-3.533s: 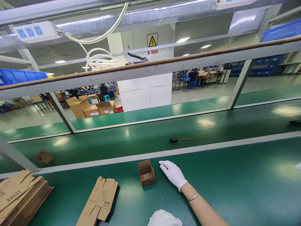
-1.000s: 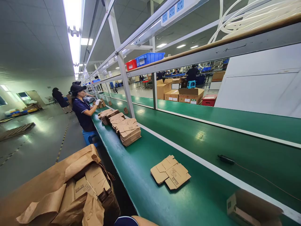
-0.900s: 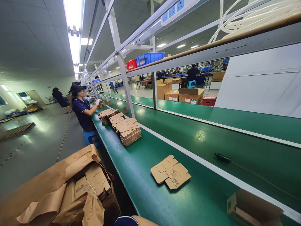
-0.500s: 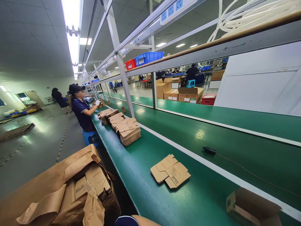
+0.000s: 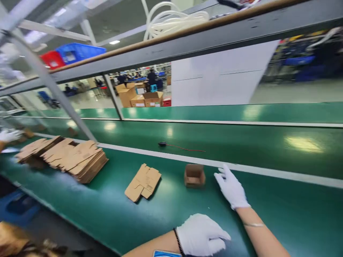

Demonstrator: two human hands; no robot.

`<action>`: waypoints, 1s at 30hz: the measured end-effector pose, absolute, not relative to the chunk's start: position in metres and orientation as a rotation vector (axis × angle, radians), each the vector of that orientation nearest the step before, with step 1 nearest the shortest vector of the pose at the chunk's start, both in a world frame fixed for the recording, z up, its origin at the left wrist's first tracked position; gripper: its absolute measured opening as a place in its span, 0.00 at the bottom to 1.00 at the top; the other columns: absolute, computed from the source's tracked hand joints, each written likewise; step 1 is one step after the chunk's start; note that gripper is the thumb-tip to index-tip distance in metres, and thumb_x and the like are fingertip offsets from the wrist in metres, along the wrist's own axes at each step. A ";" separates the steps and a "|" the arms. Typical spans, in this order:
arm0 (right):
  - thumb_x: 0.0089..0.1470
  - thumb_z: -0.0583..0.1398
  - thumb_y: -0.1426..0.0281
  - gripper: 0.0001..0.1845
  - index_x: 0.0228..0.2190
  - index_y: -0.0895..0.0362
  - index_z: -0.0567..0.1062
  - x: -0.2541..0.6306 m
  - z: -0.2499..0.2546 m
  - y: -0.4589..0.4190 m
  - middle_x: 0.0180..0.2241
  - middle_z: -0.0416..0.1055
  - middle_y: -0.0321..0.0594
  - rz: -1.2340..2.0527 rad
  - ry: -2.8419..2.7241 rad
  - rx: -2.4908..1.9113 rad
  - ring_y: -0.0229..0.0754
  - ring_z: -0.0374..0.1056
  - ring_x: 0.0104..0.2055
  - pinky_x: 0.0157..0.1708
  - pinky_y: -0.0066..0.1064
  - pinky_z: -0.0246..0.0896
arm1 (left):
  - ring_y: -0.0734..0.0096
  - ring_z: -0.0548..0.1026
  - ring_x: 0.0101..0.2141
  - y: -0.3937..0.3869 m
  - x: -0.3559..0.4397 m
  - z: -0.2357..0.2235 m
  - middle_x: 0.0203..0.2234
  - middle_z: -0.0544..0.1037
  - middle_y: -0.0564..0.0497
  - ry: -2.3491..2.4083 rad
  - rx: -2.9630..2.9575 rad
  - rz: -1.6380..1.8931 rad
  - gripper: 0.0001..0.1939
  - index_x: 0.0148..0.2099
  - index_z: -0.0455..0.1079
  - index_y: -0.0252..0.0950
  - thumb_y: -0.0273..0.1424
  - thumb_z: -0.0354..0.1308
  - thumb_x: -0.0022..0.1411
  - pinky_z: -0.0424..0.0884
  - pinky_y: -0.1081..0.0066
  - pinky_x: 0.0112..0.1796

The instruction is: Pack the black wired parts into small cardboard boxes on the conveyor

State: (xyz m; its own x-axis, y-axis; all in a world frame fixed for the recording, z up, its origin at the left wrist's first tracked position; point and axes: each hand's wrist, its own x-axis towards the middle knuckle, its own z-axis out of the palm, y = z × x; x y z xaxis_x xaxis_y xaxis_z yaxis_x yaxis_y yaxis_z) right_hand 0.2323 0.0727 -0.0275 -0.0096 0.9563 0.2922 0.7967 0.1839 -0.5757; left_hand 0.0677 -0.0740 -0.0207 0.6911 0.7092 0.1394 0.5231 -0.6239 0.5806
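My right hand (image 5: 232, 187) wears a white glove and lies flat on the green bench with its fingers spread, just right of a small open cardboard box (image 5: 194, 175), not touching it. My left hand (image 5: 200, 236), also gloved, rests low on the bench near the front edge with fingers loosely curled and nothing in them. A flat unfolded carton (image 5: 143, 182) lies left of the small box. A black part with a thin red wire (image 5: 162, 144) lies on the conveyor belt behind the box.
A tall stack of flat cartons (image 5: 72, 159) sits at the left. A white strip (image 5: 268, 171) divides the bench from the green conveyor belt (image 5: 241, 142). Another person's gloved hand (image 5: 9, 135) shows at the far left. A shelf rail (image 5: 187, 46) runs overhead.
The view has swung from the long line at the left back to the bench in front. Both gloved hands are in view again, and the black wired part has travelled left along the belt.
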 end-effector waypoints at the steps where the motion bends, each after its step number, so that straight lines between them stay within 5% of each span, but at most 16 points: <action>1: 0.54 0.49 0.59 0.31 0.58 0.56 0.59 0.230 -0.025 0.071 0.47 0.71 0.47 0.304 -1.814 -1.660 0.47 0.71 0.45 0.44 0.40 0.67 | 0.69 0.75 0.43 -0.075 0.066 -0.020 0.42 0.78 0.52 0.947 2.396 0.520 0.15 0.48 0.70 0.40 0.32 0.49 0.61 0.68 0.70 0.46; 7: 0.56 0.51 0.66 0.19 0.44 0.57 0.75 0.225 -0.020 0.060 0.49 0.70 0.48 0.090 -2.211 -1.570 0.51 0.62 0.55 0.55 0.43 0.56 | 0.71 0.75 0.39 -0.084 0.065 -0.025 0.40 0.78 0.53 1.025 2.409 0.671 0.13 0.45 0.70 0.42 0.28 0.49 0.60 0.70 0.70 0.43; 21: 0.58 0.52 0.61 0.21 0.49 0.53 0.73 0.237 -0.001 0.080 0.53 0.67 0.41 0.057 -2.157 -1.766 0.43 0.60 0.56 0.54 0.32 0.55 | 0.69 0.75 0.40 -0.093 0.065 -0.025 0.39 0.78 0.52 1.085 2.386 0.906 0.13 0.45 0.71 0.43 0.32 0.47 0.64 0.73 0.67 0.44; 30: 0.56 0.52 0.68 0.20 0.49 0.60 0.71 0.386 0.047 0.158 0.52 0.65 0.52 -0.115 -1.795 -2.349 0.51 0.59 0.52 0.47 0.39 0.56 | 0.71 0.77 0.36 -0.082 0.062 -0.034 0.37 0.79 0.52 0.989 2.598 1.016 0.13 0.43 0.72 0.43 0.33 0.47 0.64 0.76 0.73 0.38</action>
